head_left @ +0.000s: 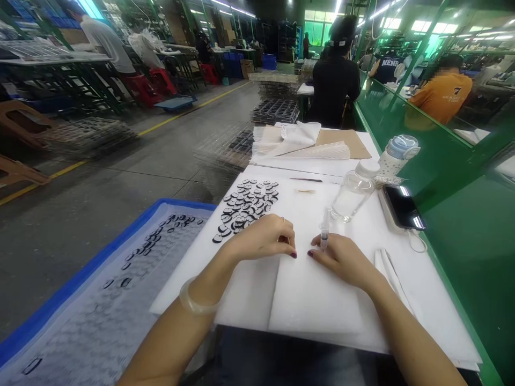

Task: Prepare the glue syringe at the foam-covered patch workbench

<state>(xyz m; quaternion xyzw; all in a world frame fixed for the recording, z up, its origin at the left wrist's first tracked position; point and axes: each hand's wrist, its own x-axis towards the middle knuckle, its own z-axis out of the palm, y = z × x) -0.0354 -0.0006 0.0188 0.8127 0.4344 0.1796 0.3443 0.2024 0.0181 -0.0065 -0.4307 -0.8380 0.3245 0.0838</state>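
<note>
Head-camera view showed both bare hands resting close together on a white foam sheet (314, 300) at the near part of the bench. The right hand (341, 260) was closed around a small syringe (324, 230), held near its lower end between thumb and fingers. The syringe stood nearly upright, its long axis running up and slightly away from the person, plunger end uppermost and tip pointing down toward the foam just beside the fingertips. The left hand (263, 238) lay curled, fingers bent under and thumb tucked against them; whether it pinched anything small could not be told. Its wrist carried a pale bangle (197, 303).

Just beyond the left hand lay a spread of small dark oval pieces (247, 206) on the white surface. More of the same pieces were scattered on a patterned sheet in a blue tray (60, 295) to the left, beyond the bench edge. Near the syringe stood a clear plastic bottle (354, 190), tilted, with a second bottle with a bluish lid (398, 153) behind it. A dark phone (402, 206) lay to the right against the green partition (454, 177). Farther along the bench sat other people, one in black and one in orange.
</note>
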